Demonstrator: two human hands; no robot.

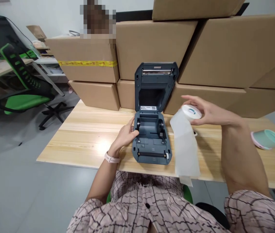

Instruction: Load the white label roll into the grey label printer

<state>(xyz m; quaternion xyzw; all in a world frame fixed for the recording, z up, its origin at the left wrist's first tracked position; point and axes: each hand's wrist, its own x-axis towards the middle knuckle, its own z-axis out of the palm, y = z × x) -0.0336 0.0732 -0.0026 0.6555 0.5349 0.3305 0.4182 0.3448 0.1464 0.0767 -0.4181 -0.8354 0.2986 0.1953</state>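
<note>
- Head view: grey tiled floor (pixel 18 197) spreading well past the desk's front edge.
- Cardboard boxes (pixel 152 48) stacked along the back edge, a blurred person (pixel 97 19) behind.
- Pale wooden desk (pixel 91 136), smooth and faintly glossy — possibly slippery under a push.
- Green chair (pixel 27 103) on the floor, beyond the left edge.
- Label printer (pixel 150 142) near the middle of the front edge, lid raised toward the boxes; probably rigid and fairly heavy, best held by the outer side walls, clear of hinge and roller.
- Left hand (pixel 125 134) loosely curled on the printer's left wall, thumb over the rim, fingers outside.
- Right hand (pixel 206 111) wrapped round the roll, opened only to its width.
- Roll (pixel 187 114) held above the desk, right of the printer; likely light and firm, best taken by the sides. Loose strip (pixel 187 149) hanging toward the front edge — thin, soft, easily creased.
- Teal cup (pixel 270 139) near the right edge.
</note>
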